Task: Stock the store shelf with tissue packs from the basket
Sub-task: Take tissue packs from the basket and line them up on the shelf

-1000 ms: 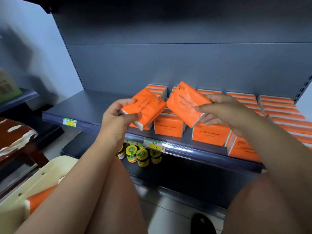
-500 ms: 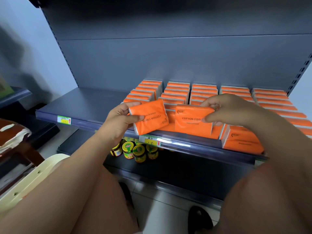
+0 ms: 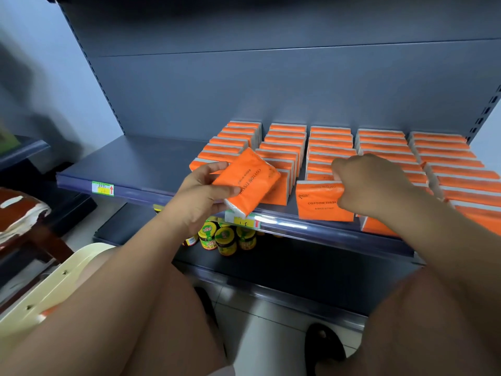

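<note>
Several rows of orange tissue packs [image 3: 332, 143] stand on the dark shelf [image 3: 130, 164], filling its right part. My left hand [image 3: 202, 195] grips a tilted orange pack [image 3: 248, 181] just above the shelf's front edge, in front of the left rows. My right hand [image 3: 371, 185] holds the top of another orange pack [image 3: 320, 202], which stands upright at the front of the third row. The cream basket [image 3: 54, 289] is at lower left, with a bit of an orange pack [image 3: 47, 313] showing inside.
The left part of the shelf is bare, with a yellow-green price tag [image 3: 103, 188] on its front rail. Small jars [image 3: 225, 240] stand on the lower shelf under my left hand. A worn red stool [image 3: 19, 213] is at the left.
My right hand has set its pack down upright at the front of a row. My left hand has tilted its pack and lifted it slightly. The view has shifted left and down.
</note>
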Tool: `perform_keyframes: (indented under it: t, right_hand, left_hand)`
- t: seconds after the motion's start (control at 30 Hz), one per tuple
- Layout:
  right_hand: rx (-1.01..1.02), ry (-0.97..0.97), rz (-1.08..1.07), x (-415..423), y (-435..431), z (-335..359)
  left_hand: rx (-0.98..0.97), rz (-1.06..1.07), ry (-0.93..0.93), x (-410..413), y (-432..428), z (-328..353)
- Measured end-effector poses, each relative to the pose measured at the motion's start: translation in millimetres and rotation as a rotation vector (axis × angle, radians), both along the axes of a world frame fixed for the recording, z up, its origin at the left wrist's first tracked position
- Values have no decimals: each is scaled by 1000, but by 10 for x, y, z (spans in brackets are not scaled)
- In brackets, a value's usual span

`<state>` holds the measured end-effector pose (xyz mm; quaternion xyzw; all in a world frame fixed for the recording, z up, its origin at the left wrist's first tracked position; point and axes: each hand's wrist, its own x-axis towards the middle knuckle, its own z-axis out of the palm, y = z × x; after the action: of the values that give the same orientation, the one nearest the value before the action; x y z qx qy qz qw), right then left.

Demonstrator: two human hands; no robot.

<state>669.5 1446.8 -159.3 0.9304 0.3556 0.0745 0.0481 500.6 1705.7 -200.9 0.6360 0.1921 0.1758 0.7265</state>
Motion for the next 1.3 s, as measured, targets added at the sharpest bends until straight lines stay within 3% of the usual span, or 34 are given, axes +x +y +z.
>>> perform_keyframes:
  t: [0.2, 0.43, 0.93, 1.3]
  right_hand:
    - [-81, -77, -123, -142, 87, 52]
    - [-252, -122, -207, -250, 171, 51]
    - [-303, -146, -289, -311, 274, 34]
    - [-279, -107, -329, -360, 335, 92]
  left_hand:
    - [-134, 41, 8, 40, -17, 1]
    - [-123, 38, 20, 31, -64, 3]
    - [-105, -37, -20, -27, -126, 18]
    - [-18, 47, 6, -35, -133, 29]
